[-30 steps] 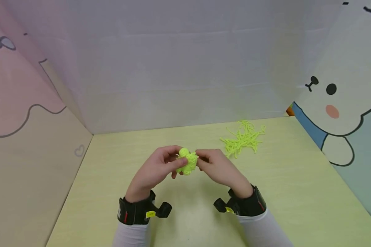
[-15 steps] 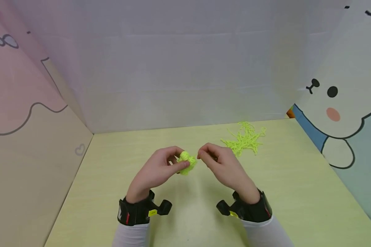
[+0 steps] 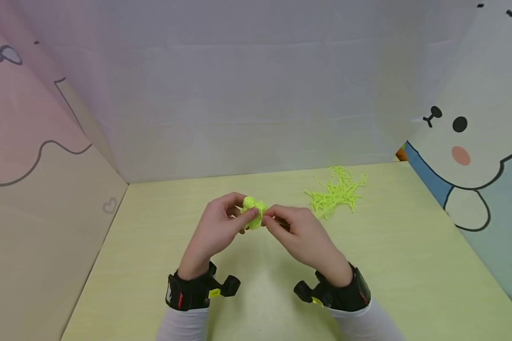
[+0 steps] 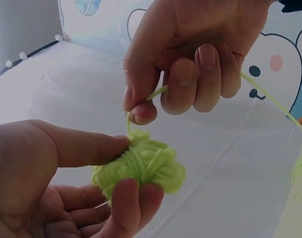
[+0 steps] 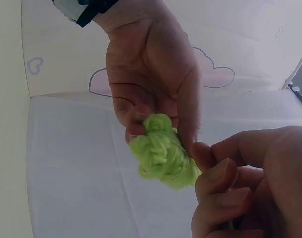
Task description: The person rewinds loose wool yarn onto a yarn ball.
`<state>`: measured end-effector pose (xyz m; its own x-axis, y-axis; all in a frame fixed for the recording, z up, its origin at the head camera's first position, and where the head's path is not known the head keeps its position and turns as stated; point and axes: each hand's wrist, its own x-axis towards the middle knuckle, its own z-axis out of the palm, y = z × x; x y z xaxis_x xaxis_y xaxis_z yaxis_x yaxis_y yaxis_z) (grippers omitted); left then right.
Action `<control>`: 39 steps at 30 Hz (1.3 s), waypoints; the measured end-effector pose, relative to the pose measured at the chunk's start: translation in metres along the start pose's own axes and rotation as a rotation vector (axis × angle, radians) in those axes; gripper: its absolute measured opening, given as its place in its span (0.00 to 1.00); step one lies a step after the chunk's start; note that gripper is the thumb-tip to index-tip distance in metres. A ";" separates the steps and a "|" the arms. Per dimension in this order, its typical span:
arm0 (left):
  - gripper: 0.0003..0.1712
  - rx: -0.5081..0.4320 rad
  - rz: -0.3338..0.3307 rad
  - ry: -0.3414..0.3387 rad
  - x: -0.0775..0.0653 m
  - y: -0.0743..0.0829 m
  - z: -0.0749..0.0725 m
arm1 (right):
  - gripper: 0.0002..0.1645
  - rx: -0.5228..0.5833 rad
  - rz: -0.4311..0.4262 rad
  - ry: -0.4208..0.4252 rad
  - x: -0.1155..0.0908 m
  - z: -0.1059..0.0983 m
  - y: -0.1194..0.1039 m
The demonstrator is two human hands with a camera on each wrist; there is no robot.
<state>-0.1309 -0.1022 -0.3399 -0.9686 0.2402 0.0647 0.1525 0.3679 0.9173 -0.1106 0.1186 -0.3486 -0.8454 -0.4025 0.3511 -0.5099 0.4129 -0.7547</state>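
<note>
My left hand [image 3: 219,228] pinches a small wound bundle of neon yellow-green yarn [image 4: 151,161] between thumb and fingertips, above the table. Close by on its right, my right hand [image 3: 303,234] pinches a single yarn strand [image 4: 158,92] between thumb and forefinger. That strand rises from the bundle beside the left thumb, passes through the curled right fingers and runs off toward the loose yarn in the left wrist view. Seen from the right wrist, the yarn bundle [image 5: 163,153] shows overlapping wraps, and the right fingertips are at its edge.
A tangled heap of loose yarn [image 3: 334,193] in the same colour lies at the back right of the pale table [image 3: 409,265]. White cloth [image 3: 256,94] hangs behind the table, and printed cartoon panels stand on both sides. Each wrist wears a black camera strap [image 3: 189,291].
My right hand drew slightly away from the yarn bundle, then came back against its right side. My left hand with the bundle has shifted a little up and left.
</note>
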 end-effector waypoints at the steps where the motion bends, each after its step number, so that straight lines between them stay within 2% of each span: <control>1: 0.11 -0.019 0.001 0.008 0.000 0.000 0.001 | 0.07 -0.008 -0.002 -0.003 0.000 0.001 0.000; 9: 0.12 -0.207 0.005 0.063 0.000 0.001 0.003 | 0.08 -0.041 0.002 -0.014 -0.001 0.007 -0.002; 14: 0.13 -0.304 0.032 0.110 0.001 0.002 0.005 | 0.10 -0.046 -0.013 -0.021 -0.001 0.011 -0.003; 21: 0.14 -0.425 0.057 0.152 0.001 0.000 0.006 | 0.13 -0.040 0.017 -0.073 0.000 0.015 -0.003; 28: 0.15 -0.458 0.041 0.115 0.000 -0.002 0.006 | 0.14 -0.028 0.044 -0.135 0.002 0.017 -0.001; 33: 0.13 -0.416 0.078 0.061 -0.002 -0.002 0.004 | 0.10 0.017 0.070 -0.152 0.005 0.018 0.002; 39: 0.12 -0.426 0.109 -0.049 -0.002 -0.003 0.001 | 0.09 0.059 0.096 -0.155 0.008 0.015 0.011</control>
<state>-0.1293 -0.1030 -0.3437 -0.9393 0.3032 0.1606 0.1486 -0.0623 0.9869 -0.1203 0.1077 -0.3622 -0.8526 -0.4869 0.1897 -0.4143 0.4086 -0.8133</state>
